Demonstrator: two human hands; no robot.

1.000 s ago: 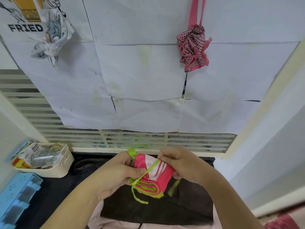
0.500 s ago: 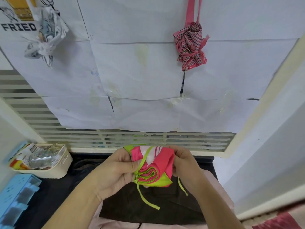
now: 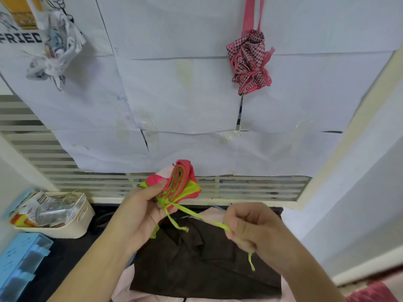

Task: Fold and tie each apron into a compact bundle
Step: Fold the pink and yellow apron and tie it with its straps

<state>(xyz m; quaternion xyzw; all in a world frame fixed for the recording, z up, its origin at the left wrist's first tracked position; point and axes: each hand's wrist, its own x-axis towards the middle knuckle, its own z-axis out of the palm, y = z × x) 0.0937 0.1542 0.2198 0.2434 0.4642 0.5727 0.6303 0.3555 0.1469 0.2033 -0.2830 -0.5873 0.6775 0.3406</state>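
A folded pink and lime-green apron bundle (image 3: 182, 183) is held up in front of the slatted vent. My left hand (image 3: 144, 211) grips its lower end, thumb against the fabric near a knot. A lime-green tie strap (image 3: 205, 219) runs taut from the knot to my right hand (image 3: 250, 228), which pinches it; the strap's loose end hangs below that hand. A second short strap end dangles under the knot. A pink checked apron bundle (image 3: 250, 62) hangs tied on the wall. A white printed bundle (image 3: 56, 46) hangs at the upper left.
A dark brown cloth (image 3: 202, 264) lies on the black surface below my hands, over a pale pink cloth (image 3: 125, 282). A cream basket (image 3: 72, 225) with packets stands at the left, beside a blue plastic box (image 3: 19, 262). White paper sheets (image 3: 185, 94) cover the wall.
My right hand has left the bundle and pulled one green strap out to the right. The left hand has lifted and turned the bundle so its folded edges point up.
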